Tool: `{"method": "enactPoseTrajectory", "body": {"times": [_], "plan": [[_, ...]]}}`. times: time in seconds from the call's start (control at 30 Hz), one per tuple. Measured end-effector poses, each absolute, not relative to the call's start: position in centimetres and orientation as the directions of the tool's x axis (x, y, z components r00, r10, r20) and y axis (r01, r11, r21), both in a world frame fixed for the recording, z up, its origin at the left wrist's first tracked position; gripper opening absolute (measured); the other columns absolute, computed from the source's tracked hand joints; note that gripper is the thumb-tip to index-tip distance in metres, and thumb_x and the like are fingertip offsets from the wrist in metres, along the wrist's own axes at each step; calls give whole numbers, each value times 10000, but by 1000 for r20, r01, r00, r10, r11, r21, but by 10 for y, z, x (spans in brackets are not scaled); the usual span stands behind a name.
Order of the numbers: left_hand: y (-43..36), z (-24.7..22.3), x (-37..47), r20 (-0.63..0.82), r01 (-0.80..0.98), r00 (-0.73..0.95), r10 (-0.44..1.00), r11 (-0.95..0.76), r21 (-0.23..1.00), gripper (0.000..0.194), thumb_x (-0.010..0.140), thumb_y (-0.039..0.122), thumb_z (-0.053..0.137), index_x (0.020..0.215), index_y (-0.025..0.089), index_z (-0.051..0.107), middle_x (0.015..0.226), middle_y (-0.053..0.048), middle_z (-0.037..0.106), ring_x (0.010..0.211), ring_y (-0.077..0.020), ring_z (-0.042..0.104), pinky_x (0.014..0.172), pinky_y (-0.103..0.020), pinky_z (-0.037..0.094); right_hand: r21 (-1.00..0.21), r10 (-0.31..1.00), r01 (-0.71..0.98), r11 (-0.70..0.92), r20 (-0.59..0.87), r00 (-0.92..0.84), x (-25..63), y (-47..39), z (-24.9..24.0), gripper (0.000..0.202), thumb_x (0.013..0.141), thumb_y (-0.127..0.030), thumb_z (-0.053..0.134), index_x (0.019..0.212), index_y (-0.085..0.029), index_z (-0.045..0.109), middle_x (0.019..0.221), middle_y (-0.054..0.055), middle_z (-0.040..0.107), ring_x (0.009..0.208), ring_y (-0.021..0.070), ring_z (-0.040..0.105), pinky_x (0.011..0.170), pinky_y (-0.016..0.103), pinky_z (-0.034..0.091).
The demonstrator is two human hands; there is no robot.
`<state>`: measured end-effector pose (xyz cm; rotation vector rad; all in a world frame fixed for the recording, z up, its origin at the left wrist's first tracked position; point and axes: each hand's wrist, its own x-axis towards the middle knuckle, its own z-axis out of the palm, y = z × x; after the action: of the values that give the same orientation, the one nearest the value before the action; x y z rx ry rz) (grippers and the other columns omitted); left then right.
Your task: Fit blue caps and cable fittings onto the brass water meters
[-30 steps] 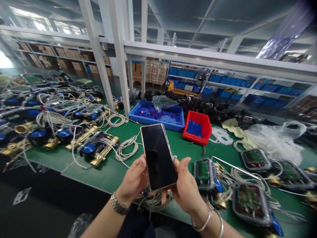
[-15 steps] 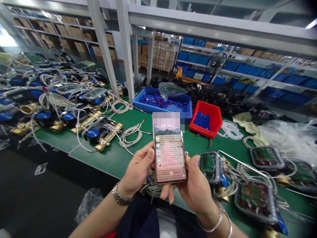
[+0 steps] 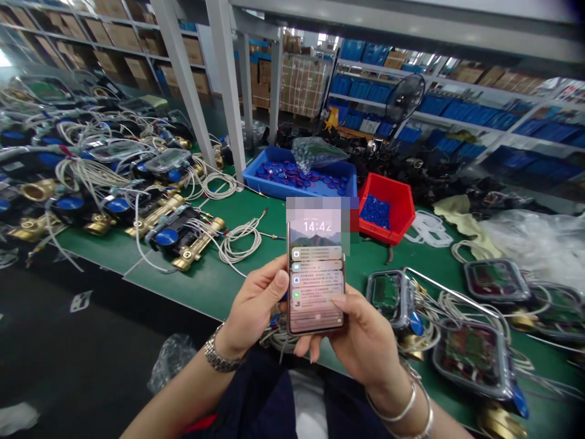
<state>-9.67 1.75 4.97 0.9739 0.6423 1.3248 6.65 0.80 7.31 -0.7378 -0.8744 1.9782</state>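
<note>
A phone (image 3: 317,286) is held upright in front of me, its lit screen showing 14:42 and a list of notifications. A blurred patch covers its top. My left hand (image 3: 258,305) grips the phone's left edge, thumb along the side. On the right edge is my right hand (image 3: 363,332), its thumb tip over the lower right of the screen. Fingers show beneath the phone's bottom edge. Behind the phone are a blue bin (image 3: 299,190) of blue and red discs and a red bin (image 3: 402,210) with small blue parts.
Brass-fitted meters (image 3: 196,244) with coiled cables crowd the green table (image 3: 192,292) on the left. Clear-cased units (image 3: 473,360) lie on the right, near plastic wrap (image 3: 539,250). Metal posts (image 3: 226,91) rise behind the table. Farther back are shelves and a fan (image 3: 406,97).
My right thumb has moved inward from the phone's edge onto the screen. The phone has shifted slightly right in view, and the camera view has tilted down a little.
</note>
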Motion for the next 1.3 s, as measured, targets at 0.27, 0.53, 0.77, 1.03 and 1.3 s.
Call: {"method": "enactPoseTrajectory", "body": {"times": [0.27,0.53,0.77,1.03,1.3], "plan": [[18,47,-97,148,-484,176,973,-45,874,460,975,435,575,1362,190,626,1262,-107,695,1075,-243,673,886,-308,534,-786,864,-440,-434,-225,-450,65,9,67,357,911,-405,529,1055,-99,642,858,166,768,547,245,735,354,203,457],[18,48,-96,142,-505,169,975,-38,862,455,966,411,594,1359,184,630,1296,-116,681,1224,-292,611,1009,-369,512,-790,871,-440,-427,-228,-436,65,8,66,424,923,-444,529,1102,-73,632,854,187,758,541,254,734,347,194,448],[18,47,-97,139,-497,186,973,-29,867,465,966,413,591,1371,185,618,1285,-117,687,1201,-290,624,979,-367,530,-793,875,-440,-422,-227,-428,65,7,64,400,942,-430,499,1098,-83,625,845,181,759,544,251,735,355,199,452],[17,43,-94,113,-534,144,983,-19,845,455,959,398,609,1357,179,631,1283,-122,690,1199,-297,636,1027,-388,507,-808,868,-441,-392,-164,-469,68,6,67,306,872,-278,532,1112,-120,635,856,130,766,604,238,748,394,198,475],[16,47,-96,118,-510,169,979,-15,860,428,992,402,546,1343,173,634,1261,-117,703,1120,-262,676,924,-324,546,-842,861,-412,-347,-113,-495,70,1,68,356,854,-290,678,1167,-149,582,828,77,743,635,207,740,436,199,512]]}}
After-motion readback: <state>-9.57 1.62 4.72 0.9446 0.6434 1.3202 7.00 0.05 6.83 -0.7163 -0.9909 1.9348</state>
